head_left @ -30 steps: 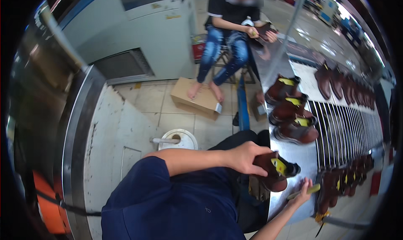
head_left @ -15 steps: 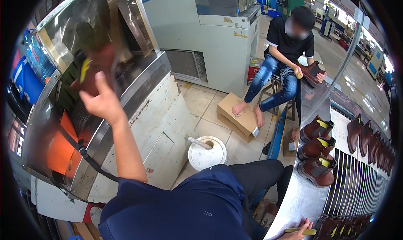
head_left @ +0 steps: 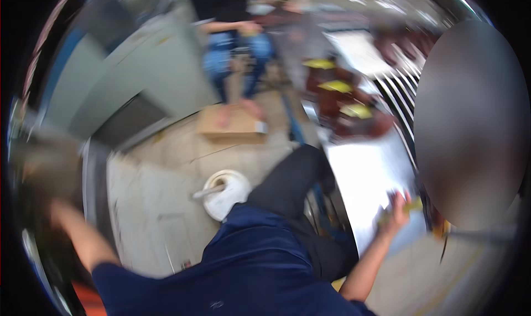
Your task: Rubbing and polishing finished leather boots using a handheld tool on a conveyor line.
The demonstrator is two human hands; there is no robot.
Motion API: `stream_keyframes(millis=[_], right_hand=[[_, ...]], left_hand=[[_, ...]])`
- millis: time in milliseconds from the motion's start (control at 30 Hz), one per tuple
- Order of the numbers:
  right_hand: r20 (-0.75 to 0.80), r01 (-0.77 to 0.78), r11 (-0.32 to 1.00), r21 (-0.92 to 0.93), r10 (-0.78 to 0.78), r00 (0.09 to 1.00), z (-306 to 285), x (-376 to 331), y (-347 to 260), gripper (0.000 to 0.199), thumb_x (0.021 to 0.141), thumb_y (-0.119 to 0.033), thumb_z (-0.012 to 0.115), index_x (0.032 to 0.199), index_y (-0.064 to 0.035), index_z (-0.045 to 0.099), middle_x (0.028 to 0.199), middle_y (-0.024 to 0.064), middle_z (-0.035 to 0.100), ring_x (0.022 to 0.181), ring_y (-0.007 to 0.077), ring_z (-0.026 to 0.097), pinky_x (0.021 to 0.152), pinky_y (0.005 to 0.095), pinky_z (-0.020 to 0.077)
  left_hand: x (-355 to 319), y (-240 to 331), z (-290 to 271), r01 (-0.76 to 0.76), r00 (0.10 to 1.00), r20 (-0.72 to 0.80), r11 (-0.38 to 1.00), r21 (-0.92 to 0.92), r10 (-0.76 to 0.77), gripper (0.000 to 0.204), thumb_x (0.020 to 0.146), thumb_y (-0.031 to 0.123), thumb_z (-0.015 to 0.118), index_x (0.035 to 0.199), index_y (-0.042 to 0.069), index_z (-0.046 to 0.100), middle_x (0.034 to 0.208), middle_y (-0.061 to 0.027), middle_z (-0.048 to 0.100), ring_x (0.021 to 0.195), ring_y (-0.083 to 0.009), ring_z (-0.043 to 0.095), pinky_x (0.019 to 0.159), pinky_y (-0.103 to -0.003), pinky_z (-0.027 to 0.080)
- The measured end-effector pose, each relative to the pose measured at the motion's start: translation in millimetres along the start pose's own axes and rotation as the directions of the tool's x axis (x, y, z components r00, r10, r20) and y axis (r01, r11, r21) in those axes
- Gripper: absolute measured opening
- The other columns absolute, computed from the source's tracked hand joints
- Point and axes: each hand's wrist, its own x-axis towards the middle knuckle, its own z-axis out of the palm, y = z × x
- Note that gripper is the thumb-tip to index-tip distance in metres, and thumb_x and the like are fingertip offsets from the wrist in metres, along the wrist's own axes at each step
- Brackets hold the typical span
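Observation:
My left hand (head_left: 60,212) reaches out at the far left beside the machine, smeared by motion. Its fingers do not show clearly, nor does anything they may hold. Over the metal tabletop (head_left: 362,164), my right hand (head_left: 397,213) is closed around a yellow-green stick-like tool (head_left: 412,205); one end juts out past the fingers on the right. Beyond that hand, several brown ankle boots (head_left: 362,129) with yellow-green parts at their openings stand in a row on the table.
A co-worker's hands (head_left: 249,27) are ahead, above blue jeans. Their bare feet rest on a cardboard box (head_left: 232,129). A white round bucket (head_left: 235,191) stands near my legs. Slatted rack bars (head_left: 395,97) run beside the boots. A large blurred patch hides the right side.
The view has swung to the right and is blurred. My left hand, which held a brown boot up at the machine, is now lower at the left edge. My right hand still grips the tool.

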Motion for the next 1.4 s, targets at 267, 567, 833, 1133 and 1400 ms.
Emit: stream_keyframes(millis=[267, 567, 833, 1133, 1400], right_hand=[[-0.028, 0.043, 0.998, -0.041, -0.044, 0.999, -8, -10, -35, 0.053, 0.095, -0.023, 0.069, 0.134, 0.0108, 0.054, 0.116, 0.0163, 0.071, 0.112, 0.0240, 0.066, 0.107, 0.0394, 0.0465], [-0.041, -0.021, 0.999, 0.050, 0.023, 0.999, -5, -8, -35, 0.038, 0.093, -0.024, 0.071, 0.114, 0.0068, 0.070, 0.130, 0.0173, 0.063, 0.109, 0.0263, 0.068, 0.103, 0.0388, 0.0496], [-0.052, -0.033, 0.998, 0.046, 0.035, 0.998, -17, -8, -34, 0.035, 0.092, -0.024, 0.071, 0.112, 0.0046, 0.072, 0.132, 0.0154, 0.061, 0.106, 0.0256, 0.069, 0.101, 0.0385, 0.0502], [-0.018, -0.077, 0.997, -0.013, 0.077, 0.997, -3, -10, -43, 0.056, 0.092, -0.024, 0.069, 0.136, 0.0069, 0.054, 0.111, 0.0131, 0.074, 0.106, 0.0216, 0.068, 0.102, 0.0361, 0.0478], [-0.042, -0.057, 0.998, 0.036, 0.058, 0.997, -11, -4, -45, 0.055, 0.092, -0.023, 0.070, 0.136, 0.0063, 0.055, 0.110, 0.0131, 0.074, 0.105, 0.0213, 0.069, 0.101, 0.0355, 0.0487]], left_hand=[[-237, 385, -154, -0.754, 0.656, -0.754, 0.059, -0.654, 0.024, 0.014, 0.099, 0.012, 0.065, 0.106, -0.001, 0.066, 0.097, -0.0110, 0.068, 0.093, -0.0206, 0.065, 0.086, -0.036, 0.054], [-542, 624, -298, 0.294, 0.262, -0.569, -0.626, -0.722, 0.780, 0.056, 0.089, 0.011, 0.080, 0.135, -0.007, 0.055, 0.123, -0.0141, 0.067, 0.111, -0.0201, 0.064, 0.098, -0.032, 0.049], [-587, 544, -381, -0.033, 0.182, -0.713, -0.721, -0.693, 0.677, 0.056, 0.078, 0.032, 0.089, 0.116, -0.003, 0.067, 0.082, -0.0153, 0.075, 0.074, -0.0270, 0.075, 0.067, -0.036, 0.058], [-609, 580, -309, 0.528, 0.085, -0.753, -0.670, -0.522, 0.653, 0.092, 0.096, 0.074, 0.045, 0.145, -0.004, 0.048, 0.127, -0.0234, 0.065, 0.111, -0.0298, 0.068, 0.100, -0.041, 0.050], [-663, 558, -411, 0.171, 0.024, -0.898, -0.887, -0.429, 0.439, 0.069, 0.107, 0.058, 0.027, 0.125, -0.002, 0.056, 0.112, -0.0202, 0.061, 0.109, -0.0391, 0.058, 0.112, -0.052, 0.032]])
